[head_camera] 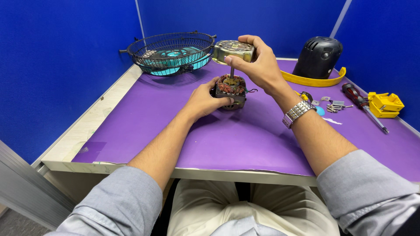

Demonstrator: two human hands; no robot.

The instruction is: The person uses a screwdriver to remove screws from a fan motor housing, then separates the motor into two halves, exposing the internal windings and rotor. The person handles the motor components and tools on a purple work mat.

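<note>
Motor core (230, 91): a squat block with copper-coloured windings, sitting on the purple mat (245, 135) near the middle of the table, a little toward the far side.
Shaft (232, 72): a thin metal rod standing upright out of the core; its long axis runs straight up and down, joining the core below to the cover above.
Metal cover (234, 49): a round, dull gold cap held directly above the core, on the shaft line, tilted slightly.
Right hand (258, 65): closed around the cover's right side, fingers curled over its rim, thumb underneath; it is the higher hand.
Left hand (205, 99): wrapped around the core's left and near side, pressing it to the mat; it is the lower hand and the one touching the core.
Relation: both hands meet at the same upright line, left low, right high.
Fan guard (173, 52): a wire basket with teal blades inside, far left.
Black housing (318, 57): far right, behind a yellow strip (313, 80).
Screwdriver (363, 105): right, lying beside small screws (334, 106) and a yellow clip (385, 104).
</note>
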